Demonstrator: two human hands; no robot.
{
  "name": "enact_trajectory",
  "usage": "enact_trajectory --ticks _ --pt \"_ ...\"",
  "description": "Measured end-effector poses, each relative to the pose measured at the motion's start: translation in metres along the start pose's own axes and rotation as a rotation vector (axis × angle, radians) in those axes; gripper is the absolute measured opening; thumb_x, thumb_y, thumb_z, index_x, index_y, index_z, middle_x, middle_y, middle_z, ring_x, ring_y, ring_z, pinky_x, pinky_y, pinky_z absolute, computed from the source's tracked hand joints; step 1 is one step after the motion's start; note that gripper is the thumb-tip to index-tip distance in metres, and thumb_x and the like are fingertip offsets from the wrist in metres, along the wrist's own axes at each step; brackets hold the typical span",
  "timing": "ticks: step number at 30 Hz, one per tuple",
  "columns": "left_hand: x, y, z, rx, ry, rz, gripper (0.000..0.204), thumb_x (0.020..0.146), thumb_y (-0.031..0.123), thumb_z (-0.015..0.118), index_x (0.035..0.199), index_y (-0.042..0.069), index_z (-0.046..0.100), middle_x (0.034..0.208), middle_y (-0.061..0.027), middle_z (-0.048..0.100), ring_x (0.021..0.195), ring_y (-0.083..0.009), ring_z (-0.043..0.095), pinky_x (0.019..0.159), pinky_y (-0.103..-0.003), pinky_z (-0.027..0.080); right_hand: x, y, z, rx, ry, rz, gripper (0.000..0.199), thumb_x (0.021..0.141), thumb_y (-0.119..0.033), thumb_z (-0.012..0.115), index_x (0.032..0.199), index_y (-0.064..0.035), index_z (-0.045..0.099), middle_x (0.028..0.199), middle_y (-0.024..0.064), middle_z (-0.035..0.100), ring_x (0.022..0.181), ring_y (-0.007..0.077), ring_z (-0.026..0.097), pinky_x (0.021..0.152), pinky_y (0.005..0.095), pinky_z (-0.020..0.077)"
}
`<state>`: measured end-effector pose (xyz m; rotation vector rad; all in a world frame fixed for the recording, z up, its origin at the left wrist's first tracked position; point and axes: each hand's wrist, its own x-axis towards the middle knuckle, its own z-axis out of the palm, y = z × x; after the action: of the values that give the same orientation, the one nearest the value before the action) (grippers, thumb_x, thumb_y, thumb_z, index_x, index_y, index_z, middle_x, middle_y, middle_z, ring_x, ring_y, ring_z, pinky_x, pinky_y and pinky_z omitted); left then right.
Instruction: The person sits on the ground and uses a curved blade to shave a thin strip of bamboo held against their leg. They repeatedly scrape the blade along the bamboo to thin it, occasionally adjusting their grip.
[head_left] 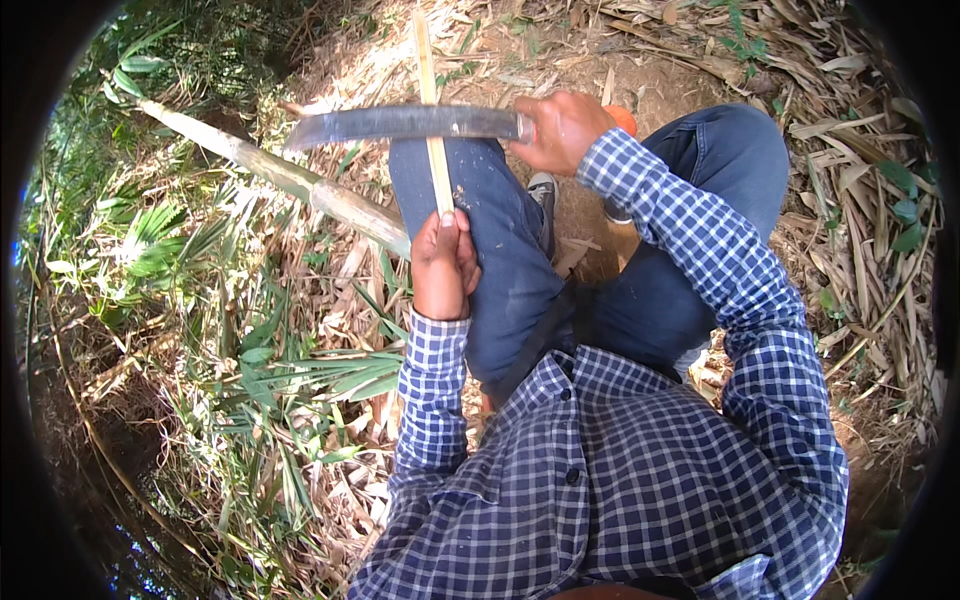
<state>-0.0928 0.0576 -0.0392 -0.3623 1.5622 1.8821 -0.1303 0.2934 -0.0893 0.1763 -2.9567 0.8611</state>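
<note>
My left hand (445, 262) pinches the near end of a thin, pale bamboo strip (441, 178), thumb on top, above my left thigh. The strip points away from me, past my knee. My right hand (565, 132) is wrapped round the handle of a machete (400, 122), and an orange piece, seemingly the handle's end, shows behind the fist. The dark, slightly curved blade lies crosswise over the strip, its tip toward the left and blurred. Whether its edge touches the strip I cannot tell.
A long bamboo pole (290, 180) slants along the ground at the left, its near end by my left leg. Green leaves (165, 240) crowd the left side. Dry bamboo leaves (850, 180) litter the brown soil. My bent knees in blue trousers (735, 150) flank the work.
</note>
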Motion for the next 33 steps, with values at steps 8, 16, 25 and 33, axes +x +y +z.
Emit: enact_trajectory --ticks 8,16,25,33 --pt "0.000 0.003 -0.001 -0.041 -0.028 0.002 0.019 0.105 0.020 0.038 0.096 0.009 0.051 0.057 0.0069 0.032 0.038 -0.0029 0.022 0.034 -0.020 0.018 0.017 0.026 0.002 0.004 -0.023 0.220 0.036 0.079 -0.034 0.065 0.099 -0.0049 0.069 0.064 0.0138 0.067 0.059 0.0275 0.068 0.058 0.0427 0.0575" --pt "0.004 0.011 -0.006 -0.258 -0.065 -0.106 0.020 0.105 0.020 0.038 0.095 0.007 0.049 0.058 0.0054 0.031 0.038 -0.0032 0.022 0.032 -0.020 0.019 -0.025 -0.006 0.006 0.117 -0.061 -0.121 0.027 0.073 -0.027 0.073 0.089 -0.0053 0.067 0.058 0.0098 0.063 0.051 0.0267 0.064 0.049 0.0418 0.0515" --pt "0.004 0.008 -0.018 -0.340 -0.117 -0.142 0.024 0.106 0.023 0.035 0.092 0.008 0.046 0.058 0.0048 0.031 0.037 -0.0036 0.022 0.031 -0.020 0.019 -0.017 -0.008 0.010 0.096 -0.058 -0.099 0.026 0.069 -0.027 0.075 0.087 -0.0093 0.066 0.058 0.0101 0.063 0.053 0.0308 0.064 0.050 0.0440 0.0509" --pt "0.004 0.011 -0.008 -0.288 -0.045 -0.152 0.024 0.106 0.025 0.037 0.091 0.008 0.047 0.057 0.0047 0.031 0.036 -0.0044 0.021 0.031 -0.020 0.020 -0.009 -0.004 0.005 -0.008 -0.038 -0.033 0.029 0.071 -0.029 0.073 0.093 -0.0109 0.068 0.055 0.0103 0.061 0.051 0.0308 0.063 0.051 0.0435 0.0522"
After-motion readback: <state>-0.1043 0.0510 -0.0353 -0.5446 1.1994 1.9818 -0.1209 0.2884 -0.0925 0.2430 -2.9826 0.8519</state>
